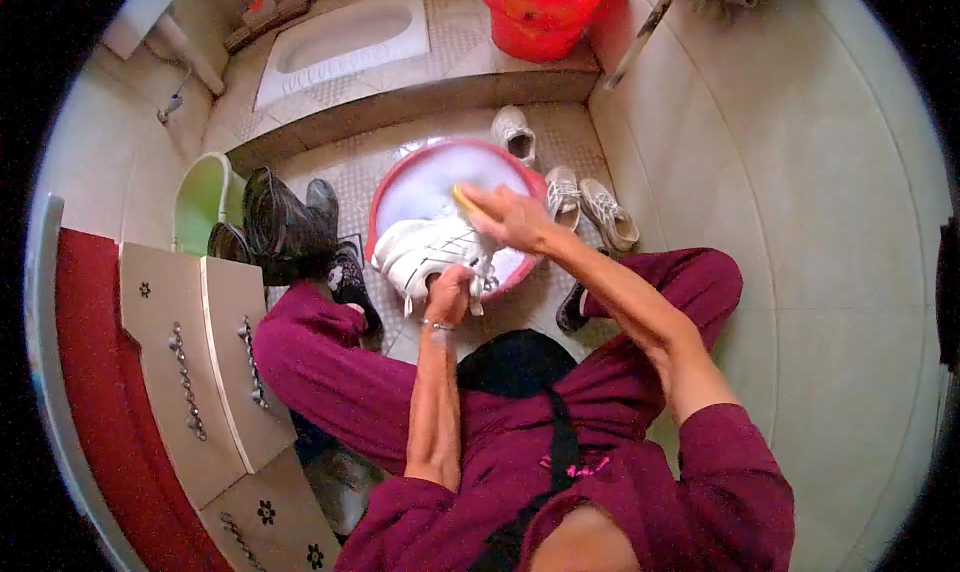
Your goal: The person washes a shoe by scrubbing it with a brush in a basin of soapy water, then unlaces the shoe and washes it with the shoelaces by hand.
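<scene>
A white shoe (425, 252) with dark lines across its upper is held over the near part of a pink basin (374, 207). Whitish, sudsy water (440, 177) fills the basin. My left hand (450, 294) grips the shoe at its opening, fingers partly inside. Closed around a small yellow scrub brush (464, 200), my right hand (515, 219) is at the shoe's far right side. The brush is blurred and mostly covered by my fingers, so whether its bristles touch the shoe is hidden.
Pale shoes stand right of the basin, one sneaker (605, 212) among them. Black boots (290, 222) and a green bucket (208, 197) are at left, above a drawer cabinet (185, 372). Behind, a raised step holds a squat toilet (345, 42) and a red bucket (540, 17).
</scene>
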Demonstrator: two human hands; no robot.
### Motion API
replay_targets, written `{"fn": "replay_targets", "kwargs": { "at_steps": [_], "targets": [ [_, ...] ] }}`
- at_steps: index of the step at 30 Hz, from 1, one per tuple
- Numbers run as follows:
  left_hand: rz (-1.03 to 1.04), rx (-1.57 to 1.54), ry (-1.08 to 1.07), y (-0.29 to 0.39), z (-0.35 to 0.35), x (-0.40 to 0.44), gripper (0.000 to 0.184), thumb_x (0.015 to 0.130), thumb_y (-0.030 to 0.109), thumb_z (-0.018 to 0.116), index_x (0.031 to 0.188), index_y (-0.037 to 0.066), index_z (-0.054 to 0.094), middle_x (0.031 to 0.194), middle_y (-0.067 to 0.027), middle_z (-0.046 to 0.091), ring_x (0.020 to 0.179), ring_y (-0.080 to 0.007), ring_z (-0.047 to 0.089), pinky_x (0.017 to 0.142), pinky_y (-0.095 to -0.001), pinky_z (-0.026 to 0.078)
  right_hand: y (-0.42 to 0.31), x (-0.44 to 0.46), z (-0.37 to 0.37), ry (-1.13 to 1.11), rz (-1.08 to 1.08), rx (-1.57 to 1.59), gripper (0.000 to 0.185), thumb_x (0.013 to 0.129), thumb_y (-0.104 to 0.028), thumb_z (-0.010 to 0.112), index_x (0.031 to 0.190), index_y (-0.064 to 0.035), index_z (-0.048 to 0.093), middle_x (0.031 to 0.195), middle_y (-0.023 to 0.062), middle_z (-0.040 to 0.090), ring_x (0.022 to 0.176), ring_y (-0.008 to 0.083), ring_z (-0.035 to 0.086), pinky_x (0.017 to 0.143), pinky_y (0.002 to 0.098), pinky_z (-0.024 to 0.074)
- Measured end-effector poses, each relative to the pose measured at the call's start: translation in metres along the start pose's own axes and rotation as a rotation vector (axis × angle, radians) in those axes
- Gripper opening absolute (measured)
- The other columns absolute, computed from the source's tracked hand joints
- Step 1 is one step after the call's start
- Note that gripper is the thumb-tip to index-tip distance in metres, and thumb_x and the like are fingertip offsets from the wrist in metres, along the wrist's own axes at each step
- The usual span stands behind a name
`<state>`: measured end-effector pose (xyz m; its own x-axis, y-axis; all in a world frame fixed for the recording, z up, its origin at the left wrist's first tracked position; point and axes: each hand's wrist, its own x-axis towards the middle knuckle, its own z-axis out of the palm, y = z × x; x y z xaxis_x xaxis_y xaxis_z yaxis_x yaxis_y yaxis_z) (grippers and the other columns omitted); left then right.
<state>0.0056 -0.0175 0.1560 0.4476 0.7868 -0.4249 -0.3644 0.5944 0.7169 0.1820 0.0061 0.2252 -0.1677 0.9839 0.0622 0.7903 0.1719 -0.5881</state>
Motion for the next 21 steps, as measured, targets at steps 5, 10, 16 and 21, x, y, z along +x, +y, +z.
{"fn": "replay_targets", "kwargs": {
  "at_steps": [5, 10, 16, 21],
  "targets": [
    [-0.105, -0.106, -0.143, 0.000, -0.013, 0.006, 0.011, 0.074, 0.003, 0.046, 0.077, -0.004, 0.054, 0.073, -0.0075, 0.054, 0.067, -0.0191, 0.053, 0.062, -0.0308, 0.046, -0.019, -0.033, -0.010, -0.249, -0.248, 0.035, 0.051, 0.082, -0.030, 0.050, 0.131, -0.0232, 0.037, 0.078, 0.0157, 0.045, 0.070, 0.0312, 0.049, 0.066, 0.0369, 0.0410],
    [-0.015, -0.124, -0.042, 0.016, 0.018, -0.014, 0.034, 0.071, 0.001, 0.053, 0.105, -0.002, 0.051, 0.100, -0.0082, 0.055, 0.086, -0.0215, 0.055, 0.080, -0.0313, 0.043, -0.045, 0.015, 0.000, -0.199, -0.484, 0.065, 0.046, 0.082, -0.037, 0.048, 0.128, -0.0317, 0.040, 0.078, 0.0169, 0.048, 0.069, 0.0335, 0.053, 0.062, 0.0426, 0.0448],
    [0.033, 0.134, -0.141, -0.006, -0.038, 0.005, 0.048, 0.072, 0.005, 0.055, 0.118, 0.000, 0.042, 0.110, -0.0122, 0.051, 0.094, -0.0246, 0.054, 0.075, -0.0347, 0.049, -0.040, 0.028, 0.006, -0.232, -0.514, 0.092, 0.047, 0.081, -0.033, 0.050, 0.127, -0.0292, 0.041, 0.080, 0.0150, 0.049, 0.069, 0.0308, 0.053, 0.060, 0.0406, 0.0437],
    [-0.033, -0.011, -0.118, 0.012, -0.015, 0.001, 0.043, 0.072, 0.008, 0.054, 0.110, -0.008, 0.046, 0.092, -0.0135, 0.059, 0.075, -0.0257, 0.061, 0.069, -0.0338, 0.052, 0.001, -0.011, -0.034, -0.322, -0.442, -0.020, 0.047, 0.082, -0.030, 0.051, 0.128, -0.0249, 0.042, 0.083, 0.0142, 0.049, 0.068, 0.0305, 0.052, 0.059, 0.0378, 0.0440]
  ]
}}
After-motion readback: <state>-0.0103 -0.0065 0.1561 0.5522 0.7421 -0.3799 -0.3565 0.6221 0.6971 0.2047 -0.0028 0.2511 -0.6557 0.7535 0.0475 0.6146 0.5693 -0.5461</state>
